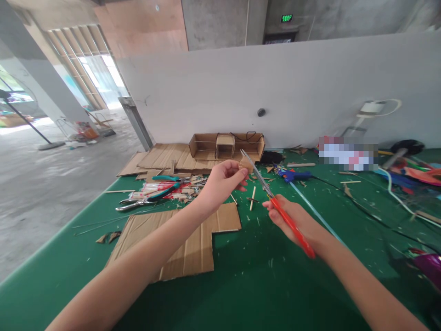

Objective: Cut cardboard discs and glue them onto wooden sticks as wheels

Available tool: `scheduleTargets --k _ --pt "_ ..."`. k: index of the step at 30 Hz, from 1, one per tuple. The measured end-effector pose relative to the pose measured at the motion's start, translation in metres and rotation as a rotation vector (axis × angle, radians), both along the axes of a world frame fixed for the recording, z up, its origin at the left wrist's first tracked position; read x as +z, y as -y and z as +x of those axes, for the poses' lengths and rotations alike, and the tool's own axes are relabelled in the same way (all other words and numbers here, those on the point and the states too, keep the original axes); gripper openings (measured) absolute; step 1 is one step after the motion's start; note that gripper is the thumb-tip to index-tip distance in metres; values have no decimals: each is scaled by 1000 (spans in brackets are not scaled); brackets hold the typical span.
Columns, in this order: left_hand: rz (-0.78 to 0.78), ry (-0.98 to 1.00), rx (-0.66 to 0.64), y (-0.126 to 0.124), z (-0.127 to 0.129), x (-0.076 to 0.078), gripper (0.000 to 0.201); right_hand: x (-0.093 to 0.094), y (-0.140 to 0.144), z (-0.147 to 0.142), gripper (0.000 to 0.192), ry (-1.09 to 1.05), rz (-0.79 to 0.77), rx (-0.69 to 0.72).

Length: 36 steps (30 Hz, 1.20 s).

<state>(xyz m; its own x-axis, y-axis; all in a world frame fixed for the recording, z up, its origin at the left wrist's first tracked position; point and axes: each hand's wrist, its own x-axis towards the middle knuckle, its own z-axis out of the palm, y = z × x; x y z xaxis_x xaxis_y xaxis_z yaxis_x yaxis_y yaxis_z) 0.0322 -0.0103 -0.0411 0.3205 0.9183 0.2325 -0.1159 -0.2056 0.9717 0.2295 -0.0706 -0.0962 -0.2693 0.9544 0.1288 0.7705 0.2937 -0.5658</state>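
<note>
My left hand (pixel 225 181) pinches a small brown piece of cardboard (pixel 245 164) between thumb and fingers, above the green tabletop. My right hand (pixel 291 218) grips red-handled scissors (pixel 291 224), whose metal blades point up and to the left. The blades lie against or just beside the cardboard piece; I cannot tell whether they are cutting into it. Beyond both hands, an open cardboard box (pixel 203 146) with a smaller box form (pixel 225 142) inside stands by the wall. Below my left forearm lies a large notched cardboard sheet (pixel 193 253).
Teal-handled pliers (pixel 161 192) lie at left among scraps. A blue glue gun (pixel 294 175) with a dark cord rests at right. A thin wooden stick (pixel 252 198) lies between my hands. A white wall (pixel 303 92) borders the green table (pixel 262 285) at the back.
</note>
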Motion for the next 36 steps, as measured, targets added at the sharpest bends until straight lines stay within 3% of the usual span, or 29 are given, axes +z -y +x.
scheduleTargets --k 6,14,18,27,36 --pt "5 -5 7 0 0 -1 11 5 0 -5 36 37 75 -46" --pt "-22 27 -21 2 0 0 12 8 4 -10 41 89 188 -170" --pt "-35 28 0 3 -1 3 9 7 3 -10 44 30 165 -201" --pt "-71 54 23 1 -3 3 10 -3 1 0 49 -253 15 31" --pt "-10 91 69 0 -1 2 15 -3 1 1 42 -149 18 74"
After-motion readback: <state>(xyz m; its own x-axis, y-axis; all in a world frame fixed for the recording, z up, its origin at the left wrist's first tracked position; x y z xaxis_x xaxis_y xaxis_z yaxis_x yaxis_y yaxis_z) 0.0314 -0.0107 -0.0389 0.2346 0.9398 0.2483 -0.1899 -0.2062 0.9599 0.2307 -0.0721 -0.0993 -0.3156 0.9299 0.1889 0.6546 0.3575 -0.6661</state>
